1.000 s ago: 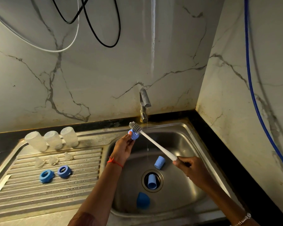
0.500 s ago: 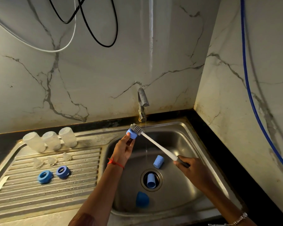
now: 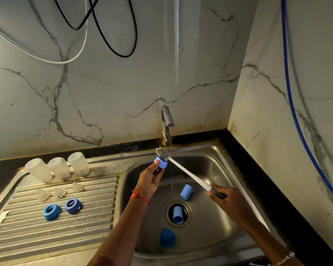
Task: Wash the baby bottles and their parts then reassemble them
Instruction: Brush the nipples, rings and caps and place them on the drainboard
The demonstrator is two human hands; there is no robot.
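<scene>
Fingers (image 3: 211, 195) of the right hand (image 3: 229, 203) curl tight round the dark grip of the bottle brush (image 3: 188, 173), forearm reaching in from the lower right with a bracelet at the wrist. The brush's long axis runs up and to the left, its grey bristle head (image 3: 162, 153) at the far end, pressed into the top of a blue screw ring (image 3: 160, 163). The left hand (image 3: 150, 179) pinches that ring between thumb and fingertips above the sink basin (image 3: 215, 166), wrist cocked back and tied with a red thread. Below in the basin lie three blue caps: a domed one (image 3: 167, 238) nearest, one (image 3: 177, 215) in the drain, one (image 3: 186, 191) on its side just beyond. On the drainboard (image 3: 46, 237) to the left sit two more blue rings (image 3: 51, 211), then three clear teats (image 3: 60, 191), then three clear bottles (image 3: 59, 167) standing mouth down in a row. Farthest back, the tap (image 3: 166, 121) lets a thin stream of water fall just beside the bristle head.
</scene>
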